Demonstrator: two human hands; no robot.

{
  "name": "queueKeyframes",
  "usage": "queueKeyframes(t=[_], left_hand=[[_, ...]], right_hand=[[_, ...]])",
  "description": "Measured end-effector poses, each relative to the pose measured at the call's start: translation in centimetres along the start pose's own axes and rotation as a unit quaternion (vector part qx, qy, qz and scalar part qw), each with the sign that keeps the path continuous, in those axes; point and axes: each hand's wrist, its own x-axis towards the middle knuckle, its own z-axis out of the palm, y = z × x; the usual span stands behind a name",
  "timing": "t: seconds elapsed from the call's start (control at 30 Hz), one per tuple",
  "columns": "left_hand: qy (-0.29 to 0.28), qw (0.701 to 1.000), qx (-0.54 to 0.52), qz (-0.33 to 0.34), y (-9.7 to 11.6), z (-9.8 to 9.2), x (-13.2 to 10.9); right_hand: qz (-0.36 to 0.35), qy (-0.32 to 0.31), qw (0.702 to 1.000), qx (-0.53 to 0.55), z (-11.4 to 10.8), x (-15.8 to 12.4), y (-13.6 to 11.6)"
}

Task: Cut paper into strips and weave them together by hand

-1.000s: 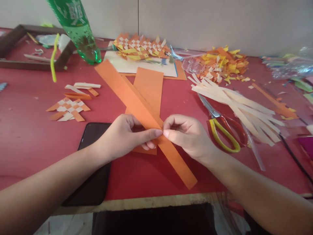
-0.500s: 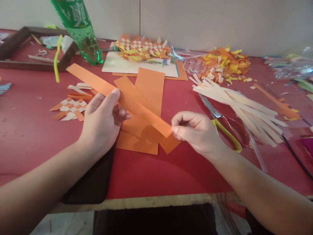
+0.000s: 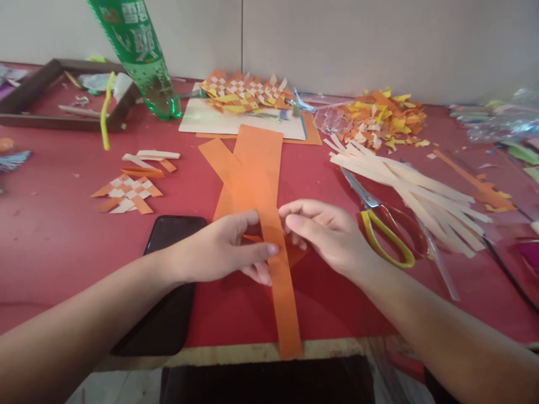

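My left hand (image 3: 227, 244) pinches a long orange paper strip (image 3: 283, 286), thumb on top and fingers behind. The strip runs nearly upright in view, its lower end reaching the table's front edge. Close by its right edge is my right hand (image 3: 324, 230), fingers loosely bent and thumb near the forefinger; nothing shows between them, and whether a fingertip touches the strip I cannot tell. Beneath and behind lie a wider orange paper piece (image 3: 261, 143) and a slanting orange strip (image 3: 217, 157). Left of these sits a small orange-and-white woven paper piece (image 3: 127, 193).
A black phone (image 3: 172, 230) lies under my left forearm. Yellow-handled scissors (image 3: 389, 238) and pale paper strips (image 3: 421, 185) lie at right. Farther back are a green bottle (image 3: 147, 62), a dark frame (image 3: 46, 119), woven paper (image 3: 248, 90) and a heap of paper scraps (image 3: 387, 115).
The held strip has swung from slanting to nearly upright. My left hand has moved right and down along it, and my right hand has let go of its end.
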Motion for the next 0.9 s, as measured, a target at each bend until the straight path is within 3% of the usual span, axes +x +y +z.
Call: queueKeyframes(t=[0.1,0.17,0.23,0.3,0.4,0.5,0.67,0.8,0.9], left_hand=[[-0.099,0.994,0.043,-0.002,0.1,-0.1,-0.4],[-0.121,0.991,0.060,0.000,0.0,-0.2,-0.4],[-0.061,0.997,0.031,0.025,-0.1,-0.3,-0.2],[0.046,0.995,-0.020,0.085,-0.3,-0.5,0.1],[0.202,0.957,-0.085,0.189,-0.3,-0.7,0.5],[0.279,0.926,-0.122,0.224,-0.2,-0.7,0.7],[0.244,0.945,-0.097,0.197,-0.4,-0.6,0.4],[0.165,0.963,-0.078,0.199,-0.7,-0.5,0.3],[0.140,0.970,-0.062,0.188,-0.6,-0.4,0.3]], right_hand=[[-0.020,0.015,0.998,-0.059,0.2,-0.1,0.0],[-0.047,0.017,0.996,-0.068,0.1,-0.2,-0.2],[-0.058,0.005,0.997,-0.056,-0.2,-0.3,-0.5],[-0.056,-0.019,0.997,-0.041,-0.5,-0.5,-0.7],[-0.070,-0.063,0.995,-0.042,-0.6,-0.8,-1.0],[-0.068,-0.083,0.993,-0.040,-0.5,-0.9,-1.0],[0.043,-0.135,0.986,0.091,-0.2,-0.6,-0.5],[0.081,-0.161,0.974,0.140,0.1,-0.4,-0.3],[0.093,-0.161,0.970,0.158,0.0,-0.3,-0.2]])
